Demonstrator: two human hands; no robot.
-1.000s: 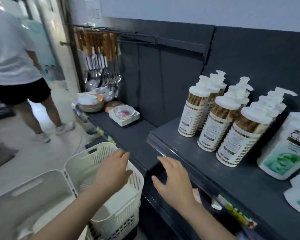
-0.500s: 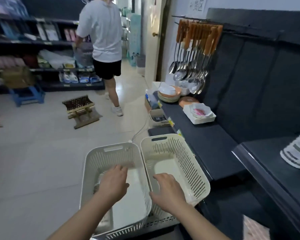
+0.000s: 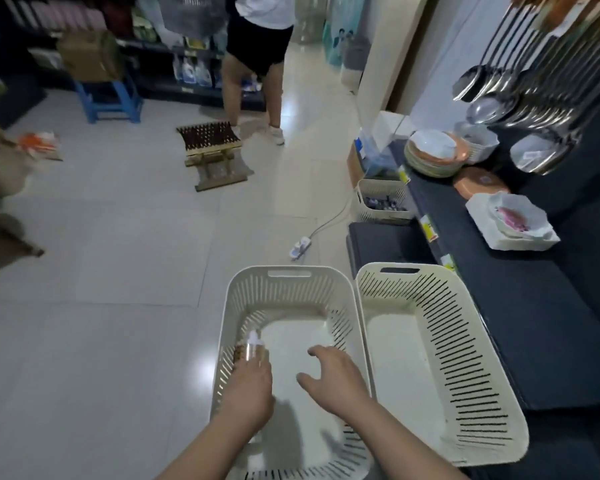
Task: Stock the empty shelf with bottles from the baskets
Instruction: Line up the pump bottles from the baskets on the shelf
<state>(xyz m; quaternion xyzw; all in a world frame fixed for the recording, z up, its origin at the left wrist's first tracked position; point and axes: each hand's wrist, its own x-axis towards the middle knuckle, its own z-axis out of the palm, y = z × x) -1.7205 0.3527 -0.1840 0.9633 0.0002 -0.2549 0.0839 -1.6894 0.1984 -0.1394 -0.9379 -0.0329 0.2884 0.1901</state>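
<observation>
**Grasp under way on the one bottle in view, left basket**

Left fingers [image 3: 258,367] lie on the bottle [image 3: 252,346], just below its white pump. The back of the left hand [image 3: 248,389] covers them, so I cannot tell whether they have closed round it or only touch it. Right fingers [image 3: 317,351] are spread and lightly curled, holding nothing. The right hand [image 3: 331,375] hangs over the basket floor, near the left hand and apart from the bottle.

The bottle sits against the left wall of the left basket [image 3: 284,282], pump uppermost, with a gold band below it. Blur prevents a firm reading of its tilt. It is the only bottle I can make out in either basket. The right basket [image 3: 465,341] stands side by side with the left one, hard by the edge of the dark shelf [image 3: 520,306].

Assessment: the step in hand is the pick-up, the fetching half of one stocking cycle. The next move calls for a full wrap of the left fingers round the bottle's body rather than the pump. Then comes a straight lift clear of the slotted wall and a turn right toward the shelf. I cannot identify the stretch to be filled from this view, so I would look round before placing. The right hand is free to steady the base.

Also noted: bowls [image 3: 513,220] farther along the shelf, a power strip [image 3: 300,247] on the floor beyond the baskets, and a person [image 3: 257,46] standing down the aisle. I judge none to be in the lifting path.
</observation>
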